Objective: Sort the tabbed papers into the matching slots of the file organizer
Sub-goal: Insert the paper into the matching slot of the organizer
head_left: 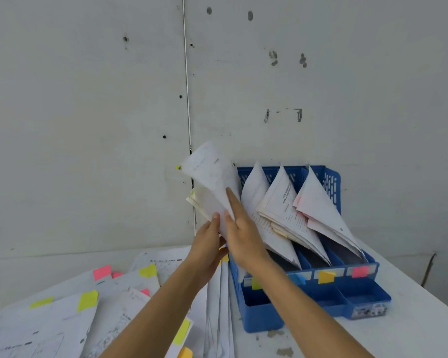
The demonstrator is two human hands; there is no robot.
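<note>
Forearms (166,306) raised, left hand (207,239) pinches the paper sheaf (212,177), right hand (243,231) presses it, fingers (231,200) straight (beside the organizer (332,182)).

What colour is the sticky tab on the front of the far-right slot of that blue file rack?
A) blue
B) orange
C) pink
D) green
C: the far-right tab on the front rail of the blue file organizer is plainly pink.
</note>
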